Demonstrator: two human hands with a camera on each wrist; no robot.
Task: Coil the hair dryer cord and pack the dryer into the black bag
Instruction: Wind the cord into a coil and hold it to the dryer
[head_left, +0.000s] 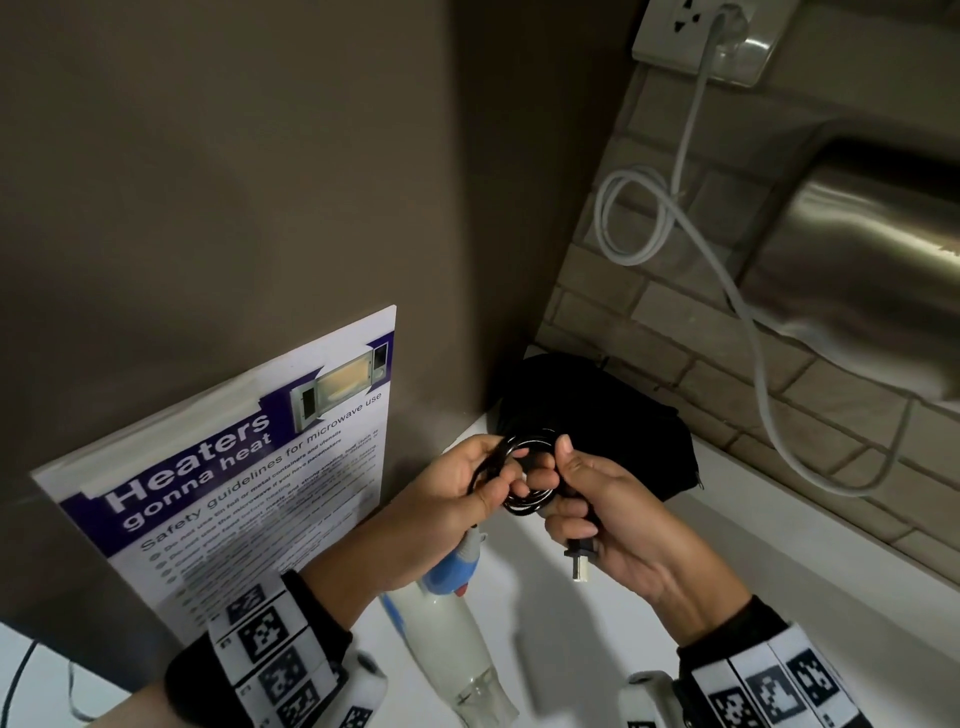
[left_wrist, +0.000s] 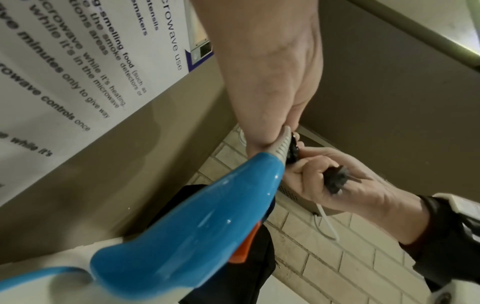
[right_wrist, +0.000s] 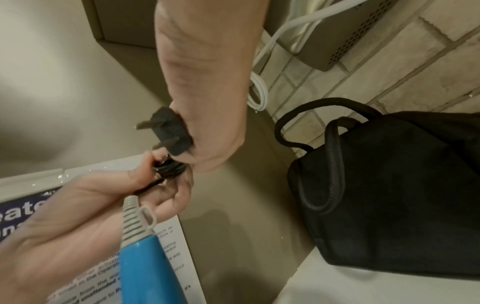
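Cord (head_left: 527, 475): coiled, small black loops.
L hand (head_left: 462, 486): fingers pinch coil.
R hand (head_left: 605, 512): fingers grip plug (head_left: 575, 562) end.
Left: dryer (head_left: 451, 613) into black bag (head_left: 613, 426), both on worktop (head_left: 675, 561).

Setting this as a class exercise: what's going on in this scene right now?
A person is winding a hair dryer's black cord into a small coil. The left hand holds the loops, the right hand grips the plug end. The dryer hangs below the hands. The black bag waits on the white counter behind.
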